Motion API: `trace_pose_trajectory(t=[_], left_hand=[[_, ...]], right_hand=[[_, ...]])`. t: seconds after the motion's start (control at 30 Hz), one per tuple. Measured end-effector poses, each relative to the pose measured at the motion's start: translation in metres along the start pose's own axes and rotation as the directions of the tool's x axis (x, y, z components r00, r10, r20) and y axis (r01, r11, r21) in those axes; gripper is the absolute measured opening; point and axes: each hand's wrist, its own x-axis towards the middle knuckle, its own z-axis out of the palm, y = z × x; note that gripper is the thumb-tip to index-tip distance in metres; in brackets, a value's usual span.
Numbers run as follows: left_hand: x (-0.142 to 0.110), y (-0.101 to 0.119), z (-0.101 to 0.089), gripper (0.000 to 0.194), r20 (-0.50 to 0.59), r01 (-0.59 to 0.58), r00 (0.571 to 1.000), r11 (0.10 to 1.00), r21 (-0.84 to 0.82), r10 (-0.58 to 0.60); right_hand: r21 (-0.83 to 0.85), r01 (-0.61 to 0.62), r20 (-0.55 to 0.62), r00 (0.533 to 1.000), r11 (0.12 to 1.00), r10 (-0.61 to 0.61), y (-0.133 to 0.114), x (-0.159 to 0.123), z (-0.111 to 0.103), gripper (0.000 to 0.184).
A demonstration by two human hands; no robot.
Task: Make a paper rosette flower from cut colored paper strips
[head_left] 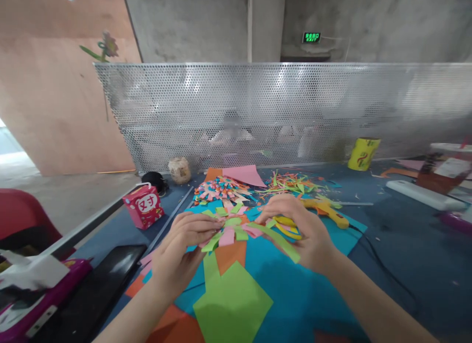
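Observation:
My left hand [184,242] pinches the left side of a paper flower [232,222] made of green and pink strips around a round green middle. At the flower's right side are the bent fingertips of my right hand [298,225]. Scissors with yellow handle loops [285,227] sit inside that same hand, their blades not clearly visible. A long green paper strip [278,242] runs from the flower across in front of the right palm. Under both hands lie a blue sheet [280,284], a green sheet [232,301] and an orange piece [231,257].
Behind the flower lies a fringed multicoloured paper piece [221,188], with a heap of paper scraps [291,183] beside it. A yellow glue gun [328,212] trails its cord rightward. Left are a pink drink carton [143,205] and black phone [120,264]; a perforated metal screen [236,116] stands behind.

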Motion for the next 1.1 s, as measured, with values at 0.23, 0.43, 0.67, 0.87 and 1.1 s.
trace_pose_trajectory(t=[0.23,0.43,0.67,0.87,1.1], left_hand=[[0.000,-0.007,0.005,0.017,-0.189,0.616,0.738,0.761,-0.202,-0.648],[0.008,-0.017,0.007,0.029,-0.143,0.730,0.483,0.487,-0.479,-0.864],[0.007,-0.026,0.010,0.034,-0.123,0.722,0.356,0.356,-0.593,-0.926],[0.006,-0.028,0.010,0.034,-0.098,0.732,0.363,0.349,-0.586,-0.927],[0.006,-0.028,0.012,0.036,-0.091,0.733,0.376,0.356,-0.580,-0.922]], right_hand=[[0.016,-0.194,-0.127,0.973,0.981,0.194,0.011,0.003,-0.004,0.018],[0.230,-0.492,-0.263,0.799,0.840,0.541,0.022,0.009,-0.013,0.013],[0.408,-0.590,-0.227,0.674,0.697,0.703,0.040,0.005,-0.022,0.018],[0.609,-0.593,-0.141,0.572,0.526,0.808,0.049,0.002,-0.022,0.027],[0.636,-0.632,-0.085,0.513,0.443,0.854,0.049,0.002,-0.019,0.032]])
